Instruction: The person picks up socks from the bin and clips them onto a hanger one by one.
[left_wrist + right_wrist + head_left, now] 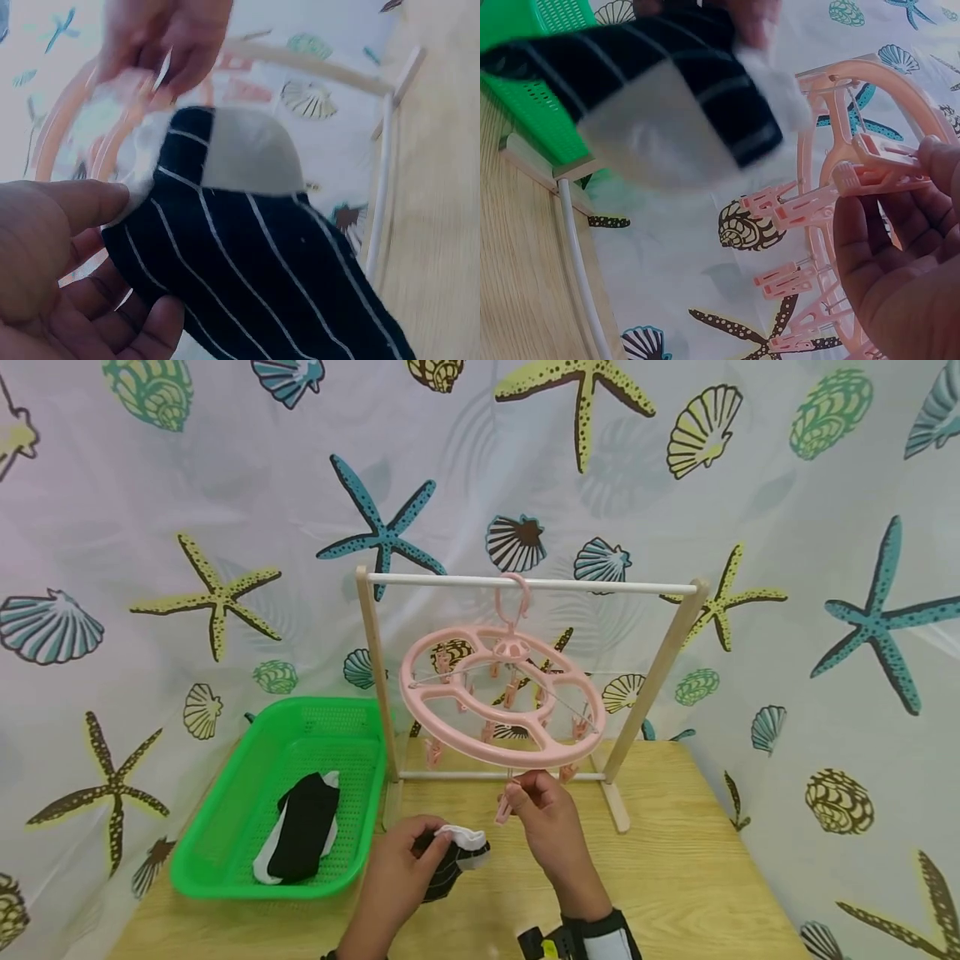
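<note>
My left hand point(401, 872) pinches a black sock with thin white stripes and white patches point(247, 247) by its edge, thumb on top and fingers beneath. The sock hangs over the table, just left of my right hand point(551, 827). Between the thumb and fingers of that hand is a pink clothespin point(877, 169), hanging from the front of a round pink drying hanger point(480, 745). In the right wrist view the sock is blurred and apart from the clothespin. Several other pink clothespins point(784, 279) dangle around the ring.
The hanger hooks over the white bar point(615, 586) of a wooden-legged rack point(663, 685) on the wooden table point(675, 860). Left of the rack, a green basket point(225, 810) holds more black and white socks point(303, 827). A patterned curtain point(465, 460) stands behind.
</note>
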Demonstrator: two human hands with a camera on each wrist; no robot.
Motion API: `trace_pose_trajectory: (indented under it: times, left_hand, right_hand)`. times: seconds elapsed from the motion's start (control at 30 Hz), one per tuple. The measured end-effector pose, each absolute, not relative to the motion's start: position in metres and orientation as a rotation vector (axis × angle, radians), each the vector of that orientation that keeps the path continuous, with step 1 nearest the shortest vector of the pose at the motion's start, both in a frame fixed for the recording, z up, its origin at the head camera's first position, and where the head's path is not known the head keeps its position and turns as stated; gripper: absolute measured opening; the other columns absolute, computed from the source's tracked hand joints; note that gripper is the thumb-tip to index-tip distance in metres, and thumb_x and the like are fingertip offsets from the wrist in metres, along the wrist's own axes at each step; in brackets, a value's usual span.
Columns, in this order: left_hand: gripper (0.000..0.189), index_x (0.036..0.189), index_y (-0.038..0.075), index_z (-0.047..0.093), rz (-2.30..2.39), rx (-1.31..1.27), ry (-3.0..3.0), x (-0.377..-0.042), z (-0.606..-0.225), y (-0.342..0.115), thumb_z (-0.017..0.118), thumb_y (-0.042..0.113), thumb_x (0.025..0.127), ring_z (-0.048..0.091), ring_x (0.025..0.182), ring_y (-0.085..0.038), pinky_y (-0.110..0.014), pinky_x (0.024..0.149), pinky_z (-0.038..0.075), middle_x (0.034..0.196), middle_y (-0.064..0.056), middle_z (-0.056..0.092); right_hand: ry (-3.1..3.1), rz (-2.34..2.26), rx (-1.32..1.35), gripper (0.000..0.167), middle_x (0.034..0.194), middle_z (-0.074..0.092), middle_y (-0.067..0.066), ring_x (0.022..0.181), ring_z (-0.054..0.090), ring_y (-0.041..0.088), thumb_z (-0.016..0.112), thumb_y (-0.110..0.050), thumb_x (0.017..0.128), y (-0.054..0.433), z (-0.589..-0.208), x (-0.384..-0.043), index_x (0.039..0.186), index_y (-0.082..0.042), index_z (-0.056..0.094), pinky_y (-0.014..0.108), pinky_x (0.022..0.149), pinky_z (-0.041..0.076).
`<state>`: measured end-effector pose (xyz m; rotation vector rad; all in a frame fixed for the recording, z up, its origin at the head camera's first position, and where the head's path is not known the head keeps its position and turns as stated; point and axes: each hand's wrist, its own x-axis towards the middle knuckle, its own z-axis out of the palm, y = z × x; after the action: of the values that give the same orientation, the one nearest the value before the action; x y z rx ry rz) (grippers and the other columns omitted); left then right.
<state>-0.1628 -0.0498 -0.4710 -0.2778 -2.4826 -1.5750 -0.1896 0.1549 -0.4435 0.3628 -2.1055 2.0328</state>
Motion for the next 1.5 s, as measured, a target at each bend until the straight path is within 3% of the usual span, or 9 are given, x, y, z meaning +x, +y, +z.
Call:
trace_pose_trajectory:
  times: [0.4, 0.53, 0.8, 1.5]
  left_hand:
    - [0.004, 0.095, 0.012, 0.074, -1.477, -0.485, -2.439, -0.169, -0.466, -0.012, 0.072, 0.015, 0.093, 0.063, 0.079, -0.009, -0.027, 0.066, 0.052, 0.092, 0.002, 0.070]
    - [0.003, 0.094, 0.011, 0.074, -1.524, -0.484, -2.400, -0.171, -0.466, -0.008, 0.071, 0.013, 0.093, 0.063, 0.077, -0.007, -0.026, 0.064, 0.051, 0.091, 0.002, 0.070]
    - [0.005, 0.093, 0.013, 0.074, -1.643, -0.448, -2.270, -0.173, -0.464, -0.003, 0.071, 0.017, 0.094, 0.061, 0.069, -0.005, -0.025, 0.061, 0.051, 0.084, 0.005, 0.069]
    - [0.004, 0.094, 0.011, 0.073, -1.661, -0.416, -2.254, -0.174, -0.464, -0.002, 0.072, 0.014, 0.093, 0.064, 0.071, -0.006, -0.025, 0.061, 0.052, 0.088, 0.003, 0.071]
  right_hand:
    - [-2.155, 1.994, 0.279, 0.018, 0.083, 0.065, 0.014, 0.076, 0.063, 0.020, 0.061, -0.013, 0.100, 0.151, -0.438, -0.186, 0.096, 0.004, 0.062, 0.032, 0.076, 0.051]
    - [-2.147, 1.995, 0.275, 0.017, 0.082, 0.065, 0.014, 0.077, 0.063, 0.019, 0.061, -0.013, 0.100, 0.151, -0.439, -0.186, 0.095, 0.004, 0.062, 0.031, 0.077, 0.052]
    - [-2.142, 1.990, 0.290, 0.018, 0.079, 0.063, 0.011, 0.071, 0.062, 0.018, 0.061, -0.012, 0.100, 0.152, -0.442, -0.186, 0.094, 0.004, 0.061, 0.030, 0.064, 0.051]
    - [-2.191, 2.062, 0.309, 0.015, 0.089, 0.058, 0.010, 0.076, 0.060, 0.018, 0.064, -0.010, 0.097, 0.151, -0.438, -0.184, 0.103, 0.003, 0.061, 0.029, 0.069, 0.052]
